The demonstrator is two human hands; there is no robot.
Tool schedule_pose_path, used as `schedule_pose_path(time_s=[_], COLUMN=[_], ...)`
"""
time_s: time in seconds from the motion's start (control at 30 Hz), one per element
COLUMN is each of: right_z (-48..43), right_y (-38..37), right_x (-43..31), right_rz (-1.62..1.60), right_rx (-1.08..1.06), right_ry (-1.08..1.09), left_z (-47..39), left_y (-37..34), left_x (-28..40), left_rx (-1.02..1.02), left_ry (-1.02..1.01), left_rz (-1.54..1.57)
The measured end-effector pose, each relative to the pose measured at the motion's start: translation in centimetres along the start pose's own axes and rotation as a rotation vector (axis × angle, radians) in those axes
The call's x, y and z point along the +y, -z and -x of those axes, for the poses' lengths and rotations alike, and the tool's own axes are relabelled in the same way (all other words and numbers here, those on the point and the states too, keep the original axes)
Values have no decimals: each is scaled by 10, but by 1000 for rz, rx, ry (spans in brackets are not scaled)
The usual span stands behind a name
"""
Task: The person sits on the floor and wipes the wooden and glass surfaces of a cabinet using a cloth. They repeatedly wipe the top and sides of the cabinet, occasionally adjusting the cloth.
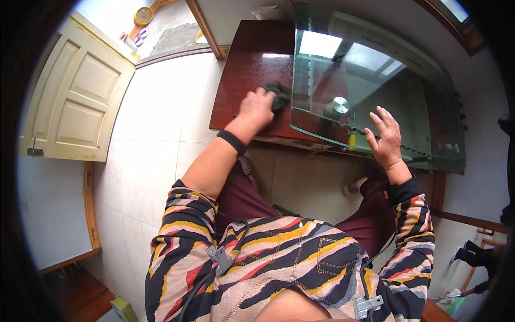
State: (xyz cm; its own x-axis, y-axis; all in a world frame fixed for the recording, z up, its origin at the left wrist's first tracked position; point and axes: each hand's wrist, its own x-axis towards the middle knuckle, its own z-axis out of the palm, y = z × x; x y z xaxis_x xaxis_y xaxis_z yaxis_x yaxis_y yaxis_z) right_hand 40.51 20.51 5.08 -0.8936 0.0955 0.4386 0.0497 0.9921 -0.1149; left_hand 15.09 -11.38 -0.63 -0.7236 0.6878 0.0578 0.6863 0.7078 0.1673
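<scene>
My left hand (257, 106) is closed on a dark crumpled cloth (278, 95), pressed against the glossy red-brown wooden top (257, 56) of a low cabinet. The wood looks wet or streaked near the far side. A thick greenish glass top (362, 88) covers the right part of the cabinet, its left edge just beside the cloth. Over the front of this glass, my right hand (386, 135) is spread with nothing in it. Whether its palm rests on the glass cannot be told. A round silver metal disc (340, 104) shows at the glass.
A yellow object (352, 141) sits under the glass's front edge. On the left, a cream panelled door (86, 92) stands open by a doorway. Pale floor tiles (153, 161) lie between door and cabinet. Another person's dark-clothed legs (476, 253) appear at the far right.
</scene>
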Motion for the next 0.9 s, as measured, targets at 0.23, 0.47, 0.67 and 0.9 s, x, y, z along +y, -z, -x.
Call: schedule_pose_path(time_s=[0.23,0.47,0.67,0.9], right_z=[0,-2,-4,-5], right_y=[4,6,9,11], right_x=[-3,-4,-7,-10], right_rz=[-7,-19,-10,-11], right_rx=[-13,-11,-26,-49], right_ry=[18,15,23,20], left_z=[38,17,30,21], left_y=[13,19,11,31], left_x=[25,6,19,-14], left_rx=[-137,48,141,-18], left_ry=[-320,86,0,167], left_rz=[84,13,174,340])
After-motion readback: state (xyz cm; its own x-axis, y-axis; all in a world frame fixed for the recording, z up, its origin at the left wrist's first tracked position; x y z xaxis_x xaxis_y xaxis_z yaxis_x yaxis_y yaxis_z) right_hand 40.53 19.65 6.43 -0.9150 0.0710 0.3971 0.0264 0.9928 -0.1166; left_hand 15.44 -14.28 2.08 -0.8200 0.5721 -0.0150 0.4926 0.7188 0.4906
